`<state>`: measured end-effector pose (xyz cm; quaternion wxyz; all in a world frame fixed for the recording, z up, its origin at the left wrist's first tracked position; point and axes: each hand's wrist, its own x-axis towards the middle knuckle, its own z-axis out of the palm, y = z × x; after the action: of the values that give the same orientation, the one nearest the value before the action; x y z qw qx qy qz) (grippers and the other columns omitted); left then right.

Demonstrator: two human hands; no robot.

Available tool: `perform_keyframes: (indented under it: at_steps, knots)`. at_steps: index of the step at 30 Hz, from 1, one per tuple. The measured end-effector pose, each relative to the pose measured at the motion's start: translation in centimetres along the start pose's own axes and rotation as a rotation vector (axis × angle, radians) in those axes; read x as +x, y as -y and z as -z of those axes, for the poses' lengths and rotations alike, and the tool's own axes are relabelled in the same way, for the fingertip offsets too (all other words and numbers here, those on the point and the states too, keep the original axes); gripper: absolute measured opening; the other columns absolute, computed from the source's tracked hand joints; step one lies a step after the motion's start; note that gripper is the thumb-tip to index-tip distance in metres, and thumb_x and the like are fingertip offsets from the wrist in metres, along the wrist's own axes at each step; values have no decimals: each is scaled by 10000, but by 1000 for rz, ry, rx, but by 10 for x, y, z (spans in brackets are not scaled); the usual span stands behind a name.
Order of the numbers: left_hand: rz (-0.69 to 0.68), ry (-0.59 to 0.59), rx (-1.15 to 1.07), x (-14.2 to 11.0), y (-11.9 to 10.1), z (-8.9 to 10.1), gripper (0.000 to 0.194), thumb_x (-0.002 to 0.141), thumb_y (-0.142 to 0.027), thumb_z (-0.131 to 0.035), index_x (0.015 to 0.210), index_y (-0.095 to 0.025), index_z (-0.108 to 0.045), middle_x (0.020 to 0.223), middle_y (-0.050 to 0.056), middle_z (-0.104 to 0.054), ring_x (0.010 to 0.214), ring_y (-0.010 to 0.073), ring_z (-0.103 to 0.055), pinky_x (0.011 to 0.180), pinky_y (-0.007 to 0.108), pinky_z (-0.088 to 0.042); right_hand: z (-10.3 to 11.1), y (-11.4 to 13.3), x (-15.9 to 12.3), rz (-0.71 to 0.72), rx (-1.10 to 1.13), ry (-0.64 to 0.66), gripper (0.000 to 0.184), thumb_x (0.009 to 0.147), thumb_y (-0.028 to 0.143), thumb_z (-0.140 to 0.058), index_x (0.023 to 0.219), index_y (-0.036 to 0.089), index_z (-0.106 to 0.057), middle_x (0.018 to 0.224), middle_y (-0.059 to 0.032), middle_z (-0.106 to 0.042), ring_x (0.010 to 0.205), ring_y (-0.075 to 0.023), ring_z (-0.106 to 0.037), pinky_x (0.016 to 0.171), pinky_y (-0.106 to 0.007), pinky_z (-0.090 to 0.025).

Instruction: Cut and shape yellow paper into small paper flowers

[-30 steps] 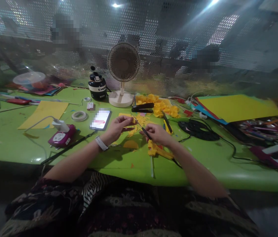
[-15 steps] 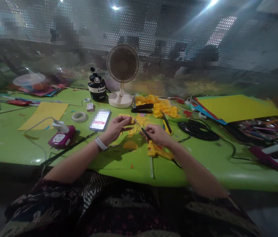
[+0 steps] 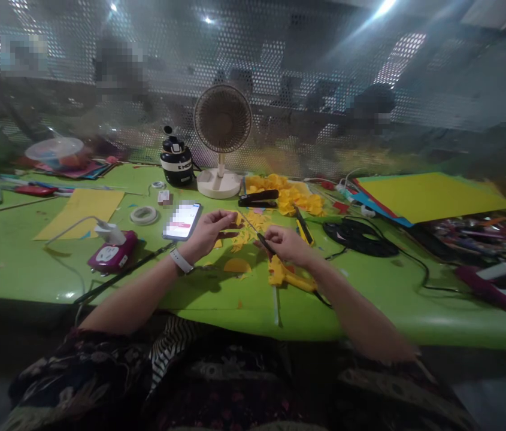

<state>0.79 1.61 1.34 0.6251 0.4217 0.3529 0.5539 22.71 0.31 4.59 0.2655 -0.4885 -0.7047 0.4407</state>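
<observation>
My left hand [image 3: 214,230], with a white band at the wrist, pinches a small piece of yellow paper [image 3: 239,219] between thumb and fingers. In my right hand [image 3: 285,244] is a pair of dark-handled scissors [image 3: 265,242], their metal blades pointing up and left at the paper. Yellow paper scraps [image 3: 253,230] lie under and behind both hands. Below them a yellow paper half-disc [image 3: 237,265] rests on the table. A yellow glue gun [image 3: 291,276] lies just below my right hand, its glue stick pointing toward the table edge.
Behind my hands are a black stapler [image 3: 258,197], yellow paper flowers [image 3: 297,194], a yellow cutter knife [image 3: 303,226] and a white fan [image 3: 221,182]. A phone [image 3: 182,220], tape roll [image 3: 144,215] and purple power socket [image 3: 113,251] lie left. Coiled black cable [image 3: 360,236] and coloured sheets [image 3: 432,194] lie right.
The scissor blades look closer together at the yellow paper. Both hands stay in nearly the same place; the view has shifted slightly.
</observation>
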Motion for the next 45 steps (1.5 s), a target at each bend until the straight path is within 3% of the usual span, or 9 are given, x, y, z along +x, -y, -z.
perform_keyframes:
  at_steps: [5, 12, 18, 21, 25, 38, 42, 45]
  knots:
    - [58, -36, -38, 0, 0, -3, 260, 796, -323, -786, 881, -156, -605, 868, 39, -723, 789, 174, -753, 588, 198, -555, 10, -1, 4, 7, -42, -67, 605, 561, 724, -769, 708, 199, -505, 566, 30, -553, 505, -105, -480, 471, -228, -324]
    - [148, -95, -124, 1, 0, -5, 129, 923, -267, -640, 961, -144, -637, 958, 90, -757, 903, 175, -754, 678, 204, -583, 36, -16, 17, -15, -288, -243, 575, 626, 735, -722, 724, 193, -554, 637, -1, -605, 515, -110, -466, 482, -246, -336]
    - [164, -63, -147, 2, -1, -3, 171, 901, -268, -669, 1012, -139, -645, 952, 86, -751, 919, 179, -751, 726, 219, -595, 43, -30, 28, -17, -519, -292, 467, 754, 647, -671, 740, 180, -650, 754, -45, -678, 650, -157, -554, 574, -265, -362]
    - [153, -23, -131, 0, -2, -5, 155, 861, -176, -698, 1000, -128, -651, 995, 93, -752, 952, 161, -739, 803, 218, -584, 43, -30, 30, -55, -670, -275, 410, 798, 579, -660, 728, 175, -672, 795, -60, -688, 665, -162, -562, 574, -271, -339]
    - [184, 8, -59, -2, 0, -6, 315, 754, -54, -764, 1036, -137, -648, 1027, 82, -758, 947, 150, -730, 848, 242, -571, 42, -34, 34, -133, -743, -266, 362, 827, 536, -642, 775, 182, -701, 756, -52, -686, 635, -163, -561, 559, -271, -315]
    - [155, 48, -38, -5, 2, -9, 167, 920, -173, -601, 1038, -116, -705, 1043, 128, -761, 967, 186, -729, 843, 299, -584, 34, -46, 44, -236, -932, -236, 385, 863, 523, -597, 765, 182, -747, 811, -109, -737, 714, -203, -632, 564, -272, -299]
    - [117, 72, 13, -6, 4, -9, 180, 908, -201, -645, 1080, -151, -653, 1121, 112, -744, 980, 178, -724, 816, 294, -584, 34, -47, 46, -248, -932, -240, 378, 863, 509, -595, 765, 181, -755, 799, -112, -737, 727, -208, -643, 566, -269, -309]
    - [108, 54, 40, -7, 4, -9, 155, 864, -246, -715, 929, -145, -617, 1087, 109, -748, 943, 183, -732, 751, 278, -586, 34, -45, 45, -225, -915, -256, 367, 866, 490, -598, 779, 171, -759, 798, -119, -735, 732, -213, -647, 568, -272, -324]
